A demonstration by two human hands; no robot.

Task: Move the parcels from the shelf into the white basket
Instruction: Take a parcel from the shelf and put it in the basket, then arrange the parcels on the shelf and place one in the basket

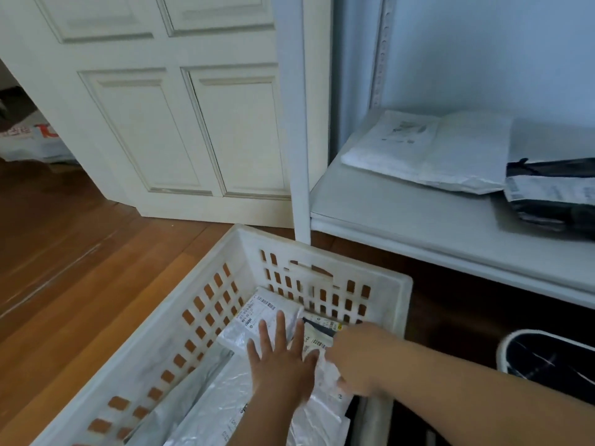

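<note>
The white basket (pixel 380 278) stands on the wooden floor in front of the shelf (pixel 402 217) and holds several white plastic parcels. My left hand (pixel 281 355) lies flat with straight, spread fingers on a white parcel with a label (pixel 254 320) inside the basket. My right hand (pixel 357 358) reaches in beside it, its fingers curled on the crumpled edge of a white parcel (pixel 325 371). On the shelf lie a white padded parcel (pixel 428 149) and, at the far right, a dark parcel with a label (pixel 550 194).
A white panelled door (pixel 180 123) stands behind the basket, next to the shelf's white post (pixel 297 156). A dark round container with a white rim (pixel 547 358) sits under the shelf at right. Wooden floor (pixel 80 252) stretches to the left.
</note>
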